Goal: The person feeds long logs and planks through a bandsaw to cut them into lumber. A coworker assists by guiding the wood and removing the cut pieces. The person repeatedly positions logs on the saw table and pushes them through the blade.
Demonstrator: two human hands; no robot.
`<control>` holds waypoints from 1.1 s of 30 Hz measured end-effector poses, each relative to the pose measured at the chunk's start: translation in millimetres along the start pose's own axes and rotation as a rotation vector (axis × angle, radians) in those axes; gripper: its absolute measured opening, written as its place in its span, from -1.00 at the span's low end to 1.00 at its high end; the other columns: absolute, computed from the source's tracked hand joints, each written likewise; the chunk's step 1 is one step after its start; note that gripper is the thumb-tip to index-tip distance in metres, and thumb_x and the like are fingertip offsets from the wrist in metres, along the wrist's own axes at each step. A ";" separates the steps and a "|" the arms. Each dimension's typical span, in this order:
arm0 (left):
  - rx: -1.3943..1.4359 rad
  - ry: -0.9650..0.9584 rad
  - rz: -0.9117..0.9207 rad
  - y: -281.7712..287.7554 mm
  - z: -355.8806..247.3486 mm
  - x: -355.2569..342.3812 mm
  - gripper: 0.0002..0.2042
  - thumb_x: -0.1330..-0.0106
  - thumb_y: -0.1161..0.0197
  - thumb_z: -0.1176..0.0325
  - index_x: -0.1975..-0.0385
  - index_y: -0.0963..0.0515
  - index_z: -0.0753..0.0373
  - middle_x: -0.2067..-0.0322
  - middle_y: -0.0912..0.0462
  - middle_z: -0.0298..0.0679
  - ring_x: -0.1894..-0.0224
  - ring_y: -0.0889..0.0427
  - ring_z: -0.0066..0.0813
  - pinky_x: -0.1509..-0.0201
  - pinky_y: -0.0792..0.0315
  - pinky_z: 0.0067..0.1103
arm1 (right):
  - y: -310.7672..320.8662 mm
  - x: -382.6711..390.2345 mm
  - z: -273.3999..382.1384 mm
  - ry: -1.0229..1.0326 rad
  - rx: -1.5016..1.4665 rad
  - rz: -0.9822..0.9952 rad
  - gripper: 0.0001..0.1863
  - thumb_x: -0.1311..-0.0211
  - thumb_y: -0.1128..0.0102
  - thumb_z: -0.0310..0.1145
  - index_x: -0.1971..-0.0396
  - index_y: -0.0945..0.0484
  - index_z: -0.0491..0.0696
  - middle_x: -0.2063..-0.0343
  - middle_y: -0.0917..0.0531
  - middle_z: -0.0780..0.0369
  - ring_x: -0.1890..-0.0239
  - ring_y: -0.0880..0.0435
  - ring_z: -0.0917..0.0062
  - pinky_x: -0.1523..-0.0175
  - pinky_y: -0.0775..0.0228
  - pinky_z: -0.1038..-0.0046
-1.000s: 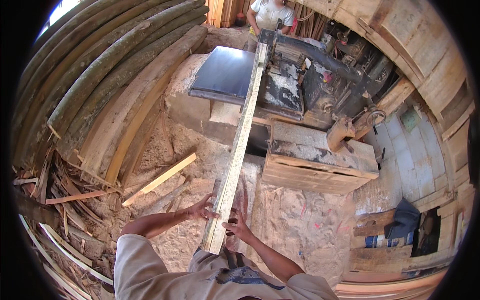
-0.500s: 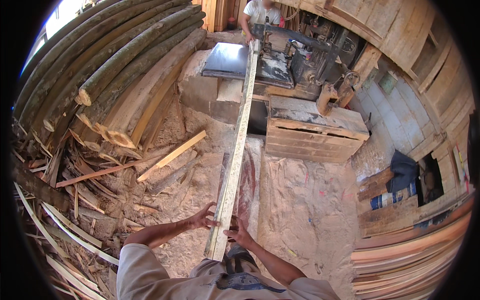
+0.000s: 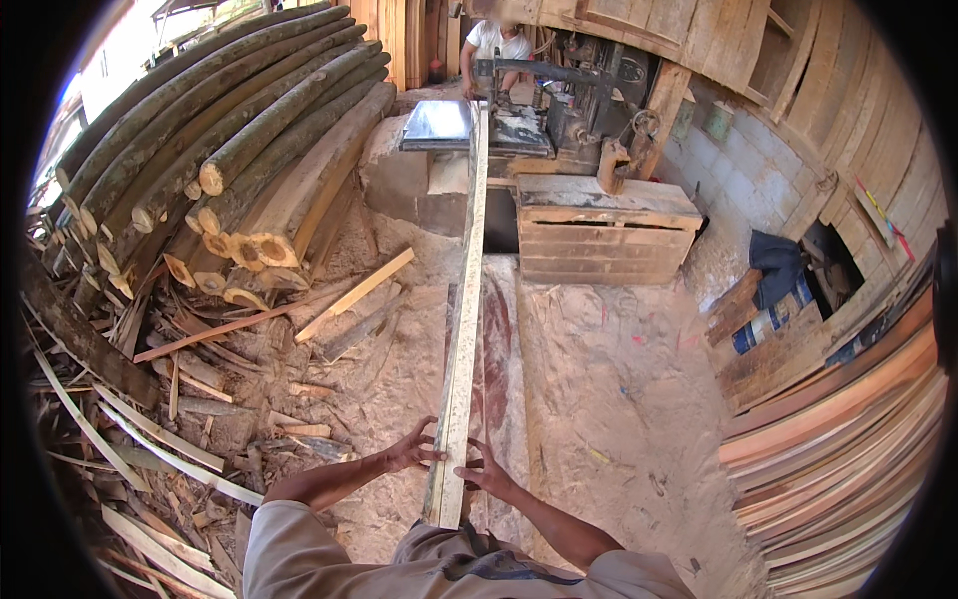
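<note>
A long, narrow wooden board (image 3: 465,309), pale on top with a darker left edge, stretches from my waist to the saw's metal table (image 3: 436,128). My left hand (image 3: 415,446) is at the board's left edge near its close end, fingers curled against it. From the right, my right hand (image 3: 485,471) grips the opposite edge, slightly closer to me. The board's near end meets my clothing at the waist. At the far end, a co-worker in a white shirt (image 3: 498,45) stands behind the saw machine (image 3: 571,112); that person's hands are partly hidden.
Bark-covered logs (image 3: 269,130) are piled at the left, with scrap strips (image 3: 359,293) below them. A wooden box (image 3: 609,240) stands before the machine. Sawn boards (image 3: 838,439) are stacked at the right. Sawdust (image 3: 609,389) covers the floor, and dark cloth (image 3: 776,268) hangs by the right wall.
The view has shifted, so the saw and box sit higher and further left. Both my hands stay on the board's near end. The co-worker leans lower behind the machine.
</note>
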State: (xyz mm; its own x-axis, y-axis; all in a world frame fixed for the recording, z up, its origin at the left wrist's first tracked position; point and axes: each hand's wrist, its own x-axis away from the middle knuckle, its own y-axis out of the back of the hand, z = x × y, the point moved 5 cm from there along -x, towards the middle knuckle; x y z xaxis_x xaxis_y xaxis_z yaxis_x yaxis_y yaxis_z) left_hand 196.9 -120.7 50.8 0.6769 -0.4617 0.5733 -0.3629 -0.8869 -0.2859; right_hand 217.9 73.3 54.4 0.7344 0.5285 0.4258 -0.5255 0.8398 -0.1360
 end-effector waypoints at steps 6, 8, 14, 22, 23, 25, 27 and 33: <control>0.022 -0.050 0.010 -56.3 64.5 63.8 -0.05 -0.07 -0.47 0.37 -0.32 0.16 -0.15 -0.11 -0.33 -0.10 -0.21 -0.36 -0.13 -0.14 -0.39 -0.11 | -46.1 95.8 -41.6 -0.079 0.021 -0.025 0.00 -0.09 -0.32 0.03 -0.39 0.12 0.04 -0.24 -0.26 0.02 -0.08 -0.52 0.32 0.00 -0.52 0.38; 0.055 -0.097 -0.012 -75.4 111.9 74.6 -0.04 -0.05 -0.48 0.35 -0.32 0.16 -0.12 -0.09 -0.33 -0.04 -0.12 -0.45 -0.10 -0.10 -0.45 -0.10 | -59.9 122.9 -91.1 0.029 0.129 -0.100 0.07 -0.04 -0.35 0.07 -0.39 0.13 0.00 -0.16 -0.32 -0.01 -0.12 -0.48 0.24 -0.07 -0.46 0.29; -0.035 -0.102 0.037 -208.8 138.4 75.3 -0.28 -0.24 -0.28 0.04 -0.26 0.06 -0.03 0.05 -0.41 -0.03 0.02 -0.49 -0.21 0.13 -0.52 -0.32 | -22.9 238.2 -127.0 -0.194 0.190 -0.561 -0.06 0.22 -0.48 0.10 -0.07 -0.27 -0.21 0.04 -0.54 -0.06 -0.05 -0.54 0.14 -0.08 -0.39 0.27; 0.674 -0.047 0.147 -227.4 53.6 -66.3 -0.08 -0.07 0.12 -0.55 -0.23 -0.20 0.14 -0.03 -0.42 -0.02 0.02 -0.46 0.01 -0.09 -0.33 -0.02 | -96.4 502.9 -84.6 -0.575 0.318 -0.846 -0.09 0.34 -0.54 -0.03 -0.09 -0.34 -0.08 0.14 -0.62 0.02 0.06 -0.60 0.11 -0.02 -0.44 0.21; 0.715 -0.026 0.162 -235.9 60.1 -56.4 -0.12 -0.06 0.11 -0.55 -0.14 -0.29 0.12 0.03 -0.46 -0.04 0.05 -0.47 0.01 -0.07 -0.35 -0.05 | -130.8 532.4 -101.0 -0.585 0.345 -0.926 -0.09 0.36 -0.55 -0.03 -0.08 -0.36 -0.07 0.14 -0.61 0.04 0.06 -0.60 0.12 -0.02 -0.44 0.21; 0.888 0.047 0.325 -271.8 97.8 -36.0 -0.19 -0.05 0.10 -0.55 0.01 -0.39 0.09 0.16 -0.50 -0.10 0.11 -0.49 -0.01 -0.02 -0.38 -0.13 | -188.0 576.9 -138.0 -0.642 0.546 -1.066 -0.11 0.43 -0.57 -0.02 -0.04 -0.40 -0.02 0.13 -0.58 0.09 0.09 -0.58 0.17 0.00 -0.45 0.21; 0.939 0.163 0.424 -292.0 167.7 -10.3 -0.25 -0.08 0.09 -0.53 0.06 -0.40 0.07 0.27 -0.49 -0.19 0.17 -0.50 -0.09 0.00 -0.40 -0.22 | -231.8 605.6 -177.3 -0.751 0.447 -1.094 -0.10 0.45 -0.57 0.00 -0.04 -0.41 -0.01 0.13 -0.57 0.09 0.09 -0.58 0.18 0.00 -0.45 0.20; 0.288 0.461 -0.257 -256.4 302.0 -63.2 -0.24 -0.21 0.03 -0.37 -0.25 -0.12 0.06 -0.12 -0.32 -0.15 -0.07 -0.45 -0.13 -0.22 -0.26 -0.24 | -234.3 600.6 -245.2 -0.880 -0.004 -0.792 -0.01 0.50 -0.57 0.16 -0.01 -0.43 -0.12 0.17 -0.63 0.01 0.08 -0.62 0.16 -0.03 -0.44 0.23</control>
State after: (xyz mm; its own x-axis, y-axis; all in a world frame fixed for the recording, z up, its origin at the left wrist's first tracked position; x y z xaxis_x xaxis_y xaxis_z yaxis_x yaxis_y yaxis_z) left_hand 440.6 131.5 -144.0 0.3490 -0.2354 0.9070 0.0067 -0.9673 -0.2537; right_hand 887.5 224.3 122.7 0.3053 -0.4055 0.8616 -0.0548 0.8958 0.4411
